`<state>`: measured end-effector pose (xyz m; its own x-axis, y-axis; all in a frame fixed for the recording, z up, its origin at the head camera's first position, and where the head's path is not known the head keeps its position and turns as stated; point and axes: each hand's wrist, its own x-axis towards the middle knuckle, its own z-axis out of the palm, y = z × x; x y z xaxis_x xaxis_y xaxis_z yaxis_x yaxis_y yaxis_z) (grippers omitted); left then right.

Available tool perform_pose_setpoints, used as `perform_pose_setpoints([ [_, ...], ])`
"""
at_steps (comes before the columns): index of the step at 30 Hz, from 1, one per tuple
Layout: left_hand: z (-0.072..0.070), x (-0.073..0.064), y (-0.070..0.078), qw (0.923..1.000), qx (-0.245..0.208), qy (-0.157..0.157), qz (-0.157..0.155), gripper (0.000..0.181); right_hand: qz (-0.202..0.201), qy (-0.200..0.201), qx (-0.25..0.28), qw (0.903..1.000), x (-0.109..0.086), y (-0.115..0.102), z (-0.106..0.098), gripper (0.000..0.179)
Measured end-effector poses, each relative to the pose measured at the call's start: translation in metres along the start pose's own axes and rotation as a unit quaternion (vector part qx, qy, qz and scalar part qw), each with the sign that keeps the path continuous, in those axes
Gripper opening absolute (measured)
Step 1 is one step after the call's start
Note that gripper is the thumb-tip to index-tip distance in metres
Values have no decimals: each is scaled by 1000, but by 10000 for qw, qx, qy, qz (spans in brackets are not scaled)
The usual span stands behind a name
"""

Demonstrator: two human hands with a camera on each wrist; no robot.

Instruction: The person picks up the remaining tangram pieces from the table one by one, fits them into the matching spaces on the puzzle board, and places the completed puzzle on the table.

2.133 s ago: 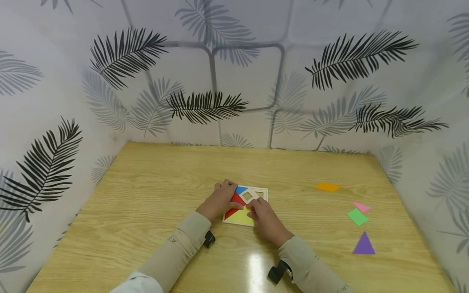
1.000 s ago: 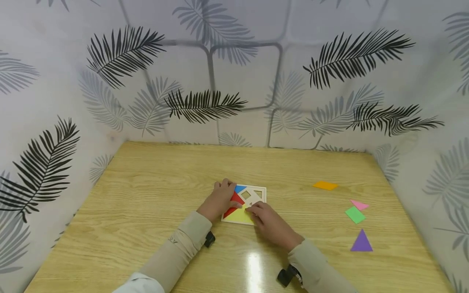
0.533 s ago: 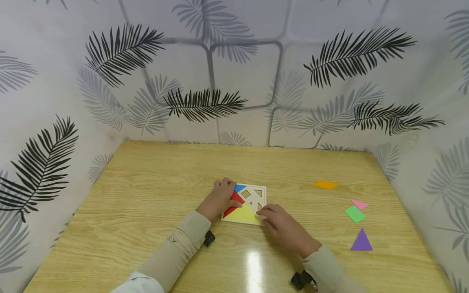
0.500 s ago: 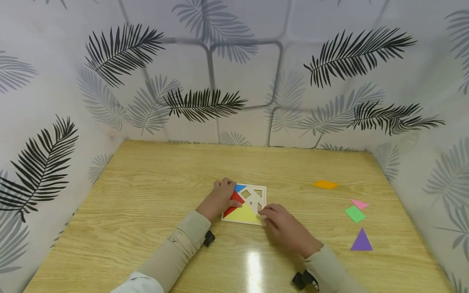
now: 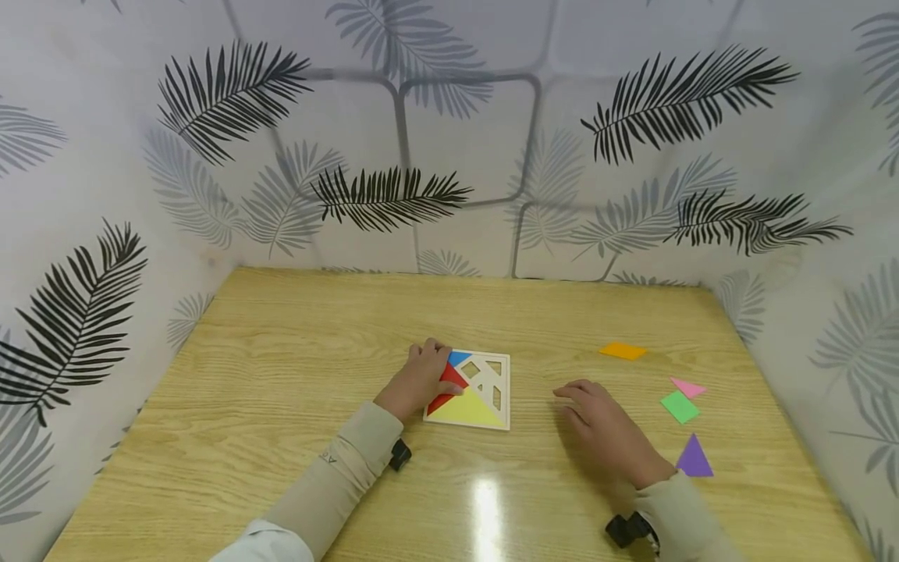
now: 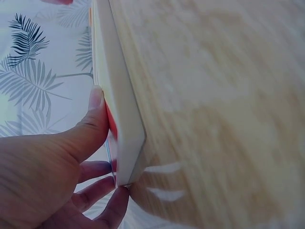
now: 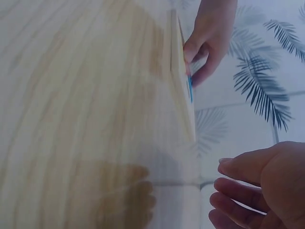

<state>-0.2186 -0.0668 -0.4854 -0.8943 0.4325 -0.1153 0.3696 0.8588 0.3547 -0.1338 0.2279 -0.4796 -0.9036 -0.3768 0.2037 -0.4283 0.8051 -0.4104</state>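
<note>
A square white tangram tray lies flat on the table, with a yellow triangle, a red triangle and a blue triangle seated in it. Bare cut-outs show on its right side. My left hand grips the tray's left edge; in the left wrist view the thumb lies over the top and the fingers are at the side and corner. My right hand hovers right of the tray, holding nothing, fingers loosely bent, as the right wrist view also shows.
On the table's right side lie an orange parallelogram, a pink triangle, a green square and a purple triangle. Pink and green lie close together. A leaf-patterned curtain borders the wooden table at the back and sides.
My right hand has left the tray's yellow triangle and right edge and moved right towards the loose pieces. The left hand stays on the tray, which keeps its place.
</note>
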Motion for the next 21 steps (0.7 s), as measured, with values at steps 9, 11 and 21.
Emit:
perform_pose_setpoints([
  [9,0,0,1,10000,7,-11,25,74,205,272,-132,9993,-23,33,-14,24],
  [11,-2,-1,2,10000,18,-23,10,74,304,304,-135,9990,-27,39,-18,24],
  [21,-3,-2,2,10000,62,-47,4,73,726,464,34,9963,-43,66,-40,27],
])
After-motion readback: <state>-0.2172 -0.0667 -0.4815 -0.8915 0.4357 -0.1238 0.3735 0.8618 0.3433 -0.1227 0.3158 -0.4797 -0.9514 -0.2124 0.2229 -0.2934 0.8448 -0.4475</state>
